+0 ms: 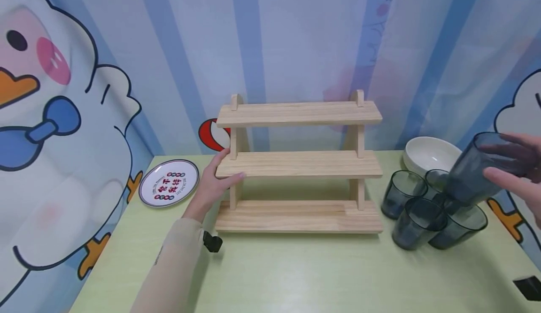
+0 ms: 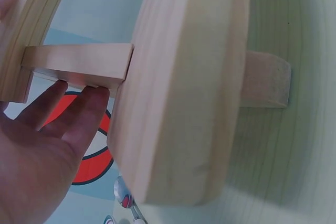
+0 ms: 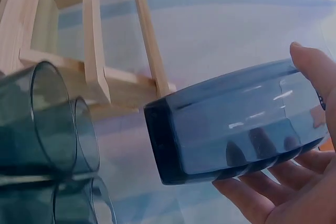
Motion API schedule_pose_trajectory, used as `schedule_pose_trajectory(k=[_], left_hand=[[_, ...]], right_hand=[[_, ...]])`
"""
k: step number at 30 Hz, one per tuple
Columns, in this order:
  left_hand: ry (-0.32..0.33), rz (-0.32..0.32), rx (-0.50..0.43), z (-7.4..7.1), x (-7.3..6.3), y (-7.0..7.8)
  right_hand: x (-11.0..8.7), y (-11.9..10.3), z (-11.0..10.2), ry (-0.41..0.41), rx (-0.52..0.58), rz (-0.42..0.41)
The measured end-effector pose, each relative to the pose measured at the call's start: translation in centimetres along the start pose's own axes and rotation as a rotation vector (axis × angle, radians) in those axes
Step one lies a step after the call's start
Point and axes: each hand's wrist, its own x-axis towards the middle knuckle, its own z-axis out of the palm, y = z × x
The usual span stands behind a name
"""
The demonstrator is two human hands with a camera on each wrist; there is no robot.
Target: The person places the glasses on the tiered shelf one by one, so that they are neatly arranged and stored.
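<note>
Left grip [image 1: 213, 181]: on the left side of the wooden rack [image 1: 300, 163], thumb over the front edge of the middle tier, fingers bent against the upright [image 2: 79, 59], so it pinches that side of the rack
Right grip [image 1: 524, 191]: curled round the held glass [image 1: 473, 176], thumb on one side, fingers on the opposite side, toward the mouth end
Held glass: smoky blue, see-through, off the desk [image 1: 296, 275], tilted, base down and to the left, mouth toward the right grip; in the right wrist view a gap shows between it and the nearest standing glasses [image 1: 416, 226]
Standing glasses: same smoky see-through kind, at least four, upright in a tight cluster on the desk just right of the rack; held glass covers part, exact count can't tell
Wooden rack: pale wood, three stepped tiers, upright mid-desk
Bowl [image 1: 427, 155]: white, back right of desk, behind the standing glasses
Plate [image 1: 169, 195]: white, dark rim, red and dark print, on desk left of the rack, apart from it
Sleeve [image 1: 173, 256]: beige, on left arm, black piece [image 1: 212, 242] at the wrist
Backdrop [image 1: 296, 35]: blue stripes, cartoon duck at left, orange letters up top
</note>
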Motion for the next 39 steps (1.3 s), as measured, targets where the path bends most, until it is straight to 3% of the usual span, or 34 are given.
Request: schedule_pose_trajectory(k=[3, 11, 16, 21, 31, 39], left_hand=[[0.0, 0.0, -0.011, 0.0, 0.0, 0.0], [0.0, -0.009, -0.026, 0.0, 0.2, -0.4], [-0.009, -0.011, -0.044, -0.1, 0.0, 0.1], [-0.002, 0.009, -0.04, -0.1, 0.2, -0.4], [0.006, -0.014, -0.023, -0.1, 0.0, -0.3], [0.0, 0.024, -0.044, 0.0, 0.1, -0.5]], right_hand=[[0.4, -1.5, 1.3, -0.018, 0.068, -0.022], [2.1, -5.7, 4.4, -0.183, 0.162, 0.014], [3.0, -7.4, 6.5, -0.246, 0.247, -0.001], [3.6, -9.3, 8.6, -0.313, 0.321, 0.005], [5.2, -13.6, 13.3, -0.351, 0.446, 0.017], [7.1, -17.0, 16.8, -0.373, 0.656, -0.018]])
